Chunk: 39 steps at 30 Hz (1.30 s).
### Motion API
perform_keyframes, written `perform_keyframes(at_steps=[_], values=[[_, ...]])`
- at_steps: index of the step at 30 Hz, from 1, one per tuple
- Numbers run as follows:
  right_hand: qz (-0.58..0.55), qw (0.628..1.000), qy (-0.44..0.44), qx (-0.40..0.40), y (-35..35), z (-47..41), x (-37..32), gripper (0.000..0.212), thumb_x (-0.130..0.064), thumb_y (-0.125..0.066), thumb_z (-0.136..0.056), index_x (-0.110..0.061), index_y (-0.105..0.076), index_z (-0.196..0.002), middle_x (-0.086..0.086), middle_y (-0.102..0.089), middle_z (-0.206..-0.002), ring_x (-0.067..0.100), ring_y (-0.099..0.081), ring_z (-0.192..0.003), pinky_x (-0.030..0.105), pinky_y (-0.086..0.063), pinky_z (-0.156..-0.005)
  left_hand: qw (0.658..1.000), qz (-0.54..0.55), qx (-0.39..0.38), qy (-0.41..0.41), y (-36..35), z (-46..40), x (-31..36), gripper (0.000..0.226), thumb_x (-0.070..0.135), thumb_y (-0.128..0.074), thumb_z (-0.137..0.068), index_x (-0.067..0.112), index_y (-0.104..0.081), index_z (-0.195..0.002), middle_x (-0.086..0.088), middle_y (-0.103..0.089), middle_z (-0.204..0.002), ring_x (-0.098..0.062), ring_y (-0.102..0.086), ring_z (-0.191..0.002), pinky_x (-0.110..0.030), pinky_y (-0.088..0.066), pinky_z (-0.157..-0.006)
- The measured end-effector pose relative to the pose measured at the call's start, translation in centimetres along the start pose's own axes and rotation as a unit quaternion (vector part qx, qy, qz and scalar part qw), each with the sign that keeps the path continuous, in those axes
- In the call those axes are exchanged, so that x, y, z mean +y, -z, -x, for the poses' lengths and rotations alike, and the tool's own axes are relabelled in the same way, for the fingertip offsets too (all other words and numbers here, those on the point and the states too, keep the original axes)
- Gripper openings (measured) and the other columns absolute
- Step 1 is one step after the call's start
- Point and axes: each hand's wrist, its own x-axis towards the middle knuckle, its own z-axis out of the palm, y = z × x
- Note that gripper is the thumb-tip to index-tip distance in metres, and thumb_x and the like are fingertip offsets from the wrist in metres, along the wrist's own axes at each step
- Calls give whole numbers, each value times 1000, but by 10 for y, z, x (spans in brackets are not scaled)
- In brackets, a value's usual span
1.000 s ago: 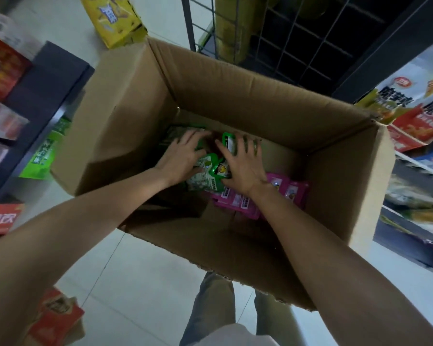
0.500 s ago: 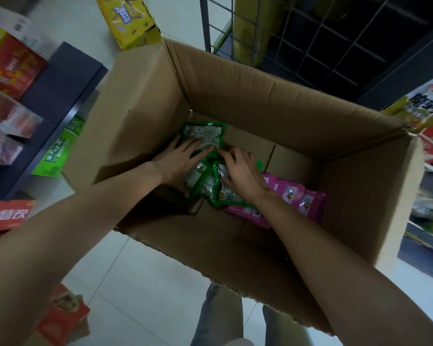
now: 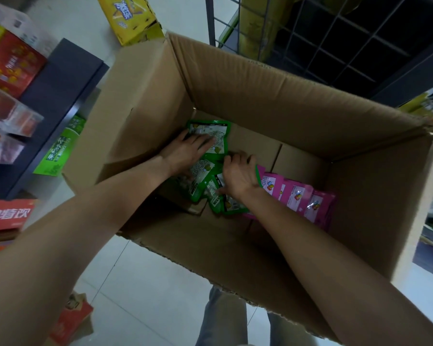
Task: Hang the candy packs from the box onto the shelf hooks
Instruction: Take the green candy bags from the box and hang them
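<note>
A big brown cardboard box [image 3: 248, 101] stands open on the pale tiled floor [image 3: 145, 303]. Both of the person's bare arms reach down into it. At the bottom lie green candy packs [image 3: 203, 178] in a messy pile, and pink candy packs [image 3: 298, 196] lie just to the right of them.

The left hand [image 3: 185, 152] lies flat on the far green pack [image 3: 214, 132], with its fingers [image 3: 204, 142] straight and close together. The right hand [image 3: 239, 174] sits on the near green packs. Its fingers [image 3: 238, 156] are curled, and the thumb presses on a pack, but I cannot tell if it is really pinching one.

To the left of the box is a dark shelf [image 3: 58, 101] with red boxes [image 3: 10, 63] on it, and a green box [image 3: 63, 148] sits low beside it. A yellow box [image 3: 130, 18] lies on the floor at the far side. A wire rack [image 3: 323, 33] stands behind the box.
</note>
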Motion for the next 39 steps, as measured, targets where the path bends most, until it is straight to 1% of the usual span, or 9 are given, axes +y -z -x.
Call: perform_keyframes(at_steps=[9,14,18,24,28,31,34,36,39], values=[[-24,997,-30,60,-7,6,19,52,-52,-61,-86,-14,-57,-120,8,-58,-124,28,-41,-127,44,-24,-102,997,0,-64,-47,-2,4,5,128,77,-56,-71,11,24,-147,-25,18,-155,-40,6,-145,-61,-5,-113],[-49,993,-53,95,-2,10,23,41,-50,-61,-87,-14,-60,-105,5,-66,-102,24,-55,-106,42,-24,-101,999,-12,-21,-46,-10,13,18,122,63,-56,-83,15,42,-135,-28,19,-154,-43,6,-144,-64,-8,-112],[-88,979,-133,126,3,10,48,44,-52,-59,-88,-12,-59,-106,9,-66,-100,25,-60,-99,41,-25,-99,993,71,89,9,10,-5,11,98,54,-54,-87,10,3,-152,-14,-29,-151,-30,-30,-137,-52,-13,-115],[-76,973,-165,144,10,15,67,45,-53,-55,-90,-10,-58,-104,9,-69,-94,25,-63,-96,40,-26,-101,994,10,102,37,12,-27,5,54,11,-32,-99,2,-14,-150,-19,-22,-156,-34,-31,-139,-51,-22,-115],[-147,956,-177,179,24,27,67,43,-47,-60,-90,-15,-58,-118,9,-72,-95,25,-65,-95,36,-29,-98,979,89,185,19,25,-17,-2,47,8,-35,-88,3,-51,-132,-18,-61,-127,-32,-62,-111,-45,-49,-92],[-188,931,-187,249,52,57,67,34,-35,-61,-92,-18,-57,-120,9,-72,-90,28,-66,-92,36,-30,-96,942,223,243,52,52,7,-5,50,8,-65,-79,9,-56,-128,-16,-66,-114,-34,-68,-91,-43,-57,-70],[-236,886,-187,351,86,101,71,28,-29,-67,-88,-13,-64,-110,12,-70,-78,32,-66,-79,40,-36,-93,863,406,278,117,89,44,-3,52,15,-68,-83,12,-53,-133,-15,-56,-125,-37,-62,-102,-46,-55,-79],[-262,855,-164,417,110,137,79,27,-32,-72,-82,-11,-68,-98,12,-66,-64,34,-63,-65,39,-43,-82,808,481,309,145,112,69,-1,48,7,-63,-86,9,-53,-134,-16,-50,-126,-32,-57,-109,-30,-44,-90],[-331,829,-110,438,146,200,104,25,-41,-70,-81,-20,-69,-94,-4,-64,-65,21,-61,-61,29,-45,-63,717,577,335,200,163,112,7,29,9,-59,-93,1,-61,-120,-12,-57,-106,-9,-60,-93,-5,-34,-74]])
